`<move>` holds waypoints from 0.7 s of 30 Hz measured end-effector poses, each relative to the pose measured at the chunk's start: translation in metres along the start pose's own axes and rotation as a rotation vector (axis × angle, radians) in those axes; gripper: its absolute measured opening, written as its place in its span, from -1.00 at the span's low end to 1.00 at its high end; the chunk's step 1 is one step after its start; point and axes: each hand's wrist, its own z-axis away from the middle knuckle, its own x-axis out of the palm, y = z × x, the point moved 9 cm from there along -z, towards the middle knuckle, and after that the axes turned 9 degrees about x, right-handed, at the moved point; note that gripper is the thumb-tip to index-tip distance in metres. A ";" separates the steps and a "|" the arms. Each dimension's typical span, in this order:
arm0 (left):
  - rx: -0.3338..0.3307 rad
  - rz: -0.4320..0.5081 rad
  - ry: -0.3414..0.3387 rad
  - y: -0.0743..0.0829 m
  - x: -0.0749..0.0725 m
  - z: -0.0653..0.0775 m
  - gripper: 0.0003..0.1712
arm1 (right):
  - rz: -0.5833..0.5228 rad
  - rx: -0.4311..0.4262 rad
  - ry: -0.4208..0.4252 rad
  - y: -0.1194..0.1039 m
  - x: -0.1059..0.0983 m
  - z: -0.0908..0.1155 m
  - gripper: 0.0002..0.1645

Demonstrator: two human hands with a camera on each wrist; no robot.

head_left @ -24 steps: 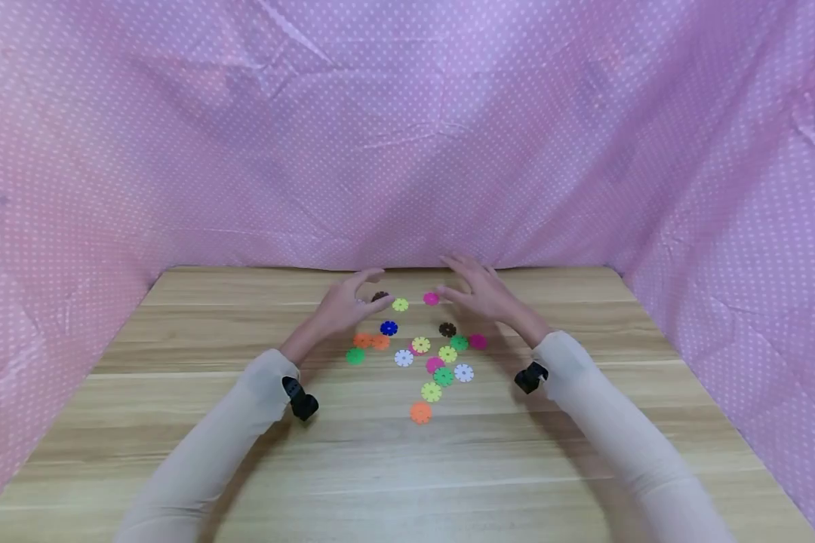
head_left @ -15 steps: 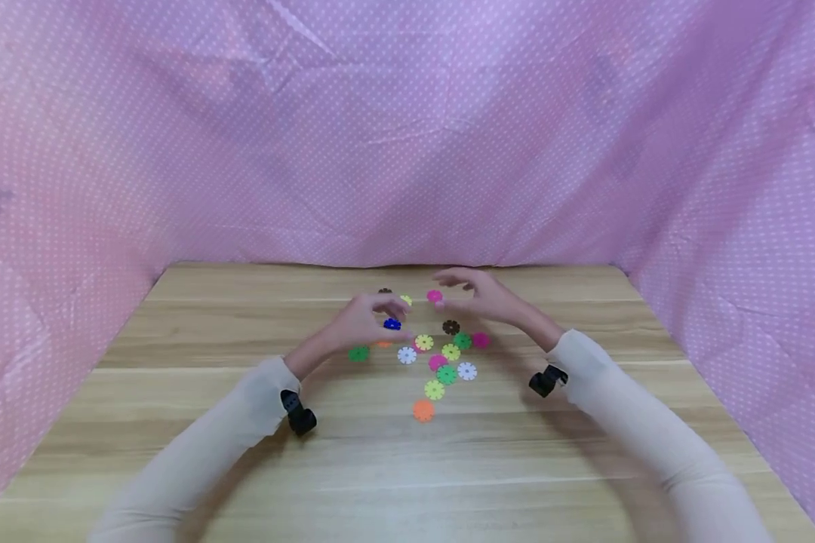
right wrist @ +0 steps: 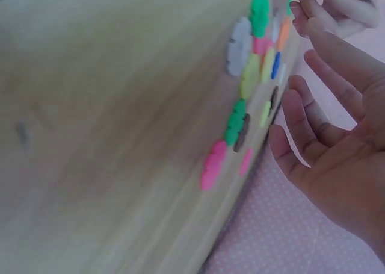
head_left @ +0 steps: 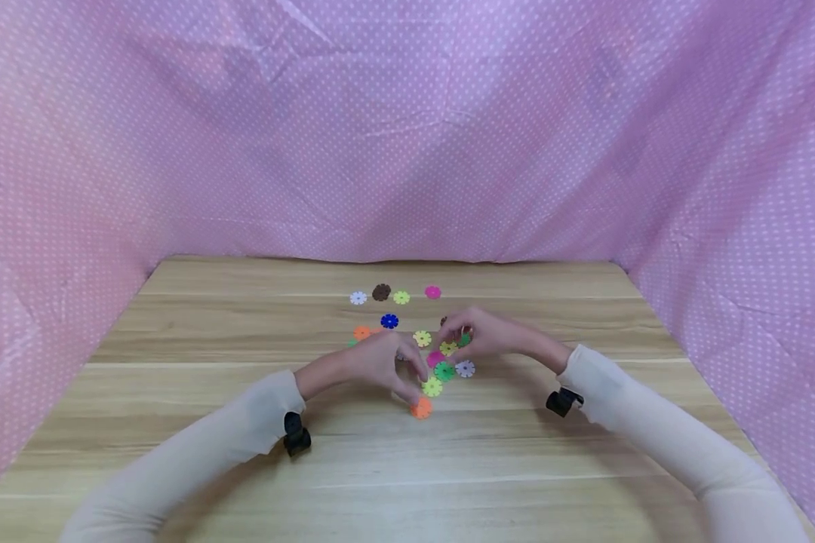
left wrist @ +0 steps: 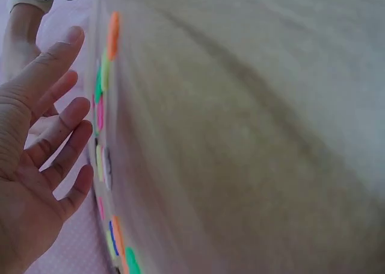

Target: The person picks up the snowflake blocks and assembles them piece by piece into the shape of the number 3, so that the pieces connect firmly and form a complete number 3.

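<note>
Flat notched plastic discs in several colours lie scattered over the middle of the wooden table (head_left: 353, 467). My left hand (head_left: 389, 363) hovers above them with loosely bent fingers, its thumb tip overlapping the orange disc (head_left: 422, 409) at the near end. Close to its fingertips is a yellow disc (head_left: 432, 387). My right hand (head_left: 484, 333) hangs over the right side, partly covering a dark brown and a green disc (head_left: 465, 340). Just below that hand lies a white disc (head_left: 465, 369). In the wrist views, the left palm (left wrist: 30, 208) and right palm (right wrist: 349, 183) hold nothing.
Farther back lie a brown disc (head_left: 381, 292), a pink disc (head_left: 432, 292) and a blue disc (head_left: 390, 321). Pink dotted cloth (head_left: 407, 151) hangs behind the table and along both sides. A black camera (head_left: 296, 435) is strapped to the left wrist.
My left hand has come from the far left discs toward me and to the right. My right hand has drawn nearer from the back edge. The discs lie as before.
</note>
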 end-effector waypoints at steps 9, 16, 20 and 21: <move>0.015 -0.044 -0.160 0.007 0.022 -0.002 -0.63 | -0.009 0.050 -0.115 0.010 0.021 -0.001 -0.65; -0.007 -0.116 -0.142 0.007 0.018 -0.004 -0.67 | -0.001 0.047 -0.106 0.009 0.022 -0.004 -0.66; -0.003 -0.147 -0.094 0.003 0.012 -0.005 -0.69 | 0.014 0.057 -0.082 0.009 0.021 -0.007 -0.66; -0.003 -0.159 -0.078 0.001 0.010 -0.005 -0.70 | 0.019 0.057 -0.074 0.009 0.020 -0.008 -0.67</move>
